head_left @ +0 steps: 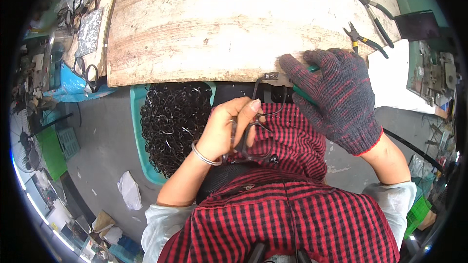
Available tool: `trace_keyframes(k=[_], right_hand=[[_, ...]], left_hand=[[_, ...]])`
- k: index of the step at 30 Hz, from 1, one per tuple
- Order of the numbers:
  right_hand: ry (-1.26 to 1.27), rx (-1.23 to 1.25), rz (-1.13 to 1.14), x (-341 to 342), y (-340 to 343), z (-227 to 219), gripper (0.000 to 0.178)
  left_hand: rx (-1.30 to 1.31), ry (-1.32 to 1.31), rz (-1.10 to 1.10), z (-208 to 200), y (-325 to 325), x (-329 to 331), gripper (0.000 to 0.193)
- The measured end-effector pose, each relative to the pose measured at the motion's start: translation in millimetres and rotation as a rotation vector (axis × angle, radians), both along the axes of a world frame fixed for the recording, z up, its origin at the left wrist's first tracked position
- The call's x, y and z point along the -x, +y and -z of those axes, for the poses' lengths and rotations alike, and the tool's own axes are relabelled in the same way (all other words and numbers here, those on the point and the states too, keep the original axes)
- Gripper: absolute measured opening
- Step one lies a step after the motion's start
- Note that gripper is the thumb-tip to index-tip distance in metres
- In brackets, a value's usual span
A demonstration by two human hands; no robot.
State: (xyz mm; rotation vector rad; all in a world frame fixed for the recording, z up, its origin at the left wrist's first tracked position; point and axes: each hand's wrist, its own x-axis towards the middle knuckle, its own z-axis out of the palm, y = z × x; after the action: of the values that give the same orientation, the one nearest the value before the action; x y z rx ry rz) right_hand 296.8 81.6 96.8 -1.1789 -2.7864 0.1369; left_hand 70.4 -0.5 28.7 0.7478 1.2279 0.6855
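Observation:
My left hand (pixel 228 125), bare and with a silver bangle at the wrist, pinches a thin, black, curved plastic piece (pixel 253 125). It is over my lap, just short of the table's front edge. One thin strand of the piece reaches up to the jaws of green-handled pliers (pixel 304 92). Wrapped round those handles is my right hand (pixel 341 95), in a dark knitted glove with red flecks and a red cuff. The glove hides most of the handles. Whether the jaws touch the strand, I cannot tell.
The worn wooden table (pixel 204 29) spans the front. Two more pliers, one black (pixel 374 17) and one with yellow marks (pixel 363 40), lie at its right, near a white sheet (pixel 390 75). Below the table's edge, a teal bin (pixel 138 136) holds many curly black pieces (pixel 170 126).

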Motion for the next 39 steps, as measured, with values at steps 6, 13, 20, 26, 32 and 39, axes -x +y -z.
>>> trace_keyframes(k=[6,13,20,26,32,39], right_hand=[[-0.101,-0.103,-0.136,-1,20,5,0.058],[-0.064,-0.088,-0.214,-7,21,15,0.056],[0.459,0.114,0.173,-14,5,17,0.059],[0.448,-0.179,0.220,3,9,50,0.060],[0.423,-0.125,0.201,-4,8,53,0.061],[0.465,-0.202,0.211,-1,7,57,0.060]], left_hand=[[-0.071,0.041,0.057,4,-1,2,0.044],[0.000,-0.035,0.035,12,-5,-1,0.041],[-0.372,-0.161,0.386,-42,66,62,0.018],[-0.945,1.297,-0.114,-68,303,167,0.017],[-0.746,1.472,0.081,-57,371,185,0.029],[-1.126,1.482,0.304,-82,288,147,0.029]])
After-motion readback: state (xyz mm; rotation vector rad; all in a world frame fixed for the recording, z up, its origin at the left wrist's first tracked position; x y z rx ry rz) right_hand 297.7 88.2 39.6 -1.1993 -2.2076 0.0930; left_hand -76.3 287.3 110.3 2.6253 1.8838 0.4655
